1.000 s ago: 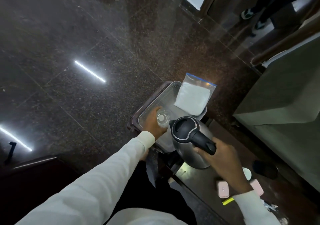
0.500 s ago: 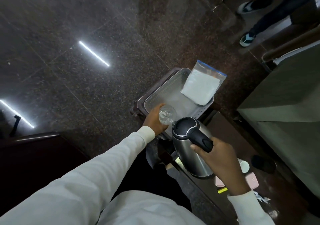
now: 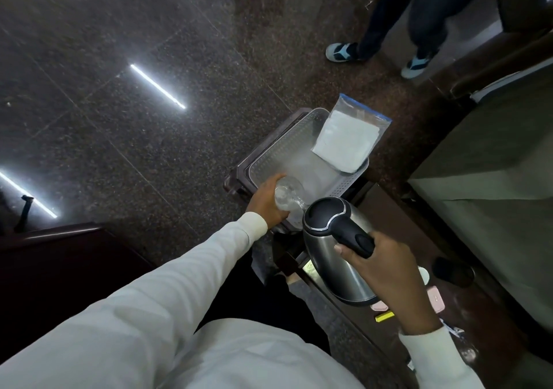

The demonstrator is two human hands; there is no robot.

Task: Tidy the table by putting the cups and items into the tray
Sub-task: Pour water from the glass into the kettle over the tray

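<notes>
Head view: your left hand (image 3: 267, 206) is curled round a clear glass (image 3: 288, 194) at the near corner of the clear perforated tray (image 3: 263, 165), and the glass looks tipped on its side with its mouth toward the far end. Whether it already rests on the tray floor you cannot tell, so letting go early could let it roll or knock the wall. Your right hand (image 3: 381, 266) is clamped on the black handle of the steel kettle (image 3: 335, 248), which hangs in the air just beside the glass, its lid end almost touching it. That closeness is the main risk: swing the kettle in before the left hand clears and metal meets glass. If the kettle holds water, its tilt could also spill some through the spout.

A zip bag (image 3: 347, 140) holding something white leans over the tray's far rim, half outside; a heavy kettle set down hard may jolt the tray and tip the bag onto the floor. The tray sits on a small dark stand at the end of the counter (image 3: 484, 313), so it has little margin. Small items, pink cases (image 3: 434, 299) and a yellow piece (image 3: 385, 316), lie on the counter under your right wrist, where a sleeve could sweep them off
</notes>
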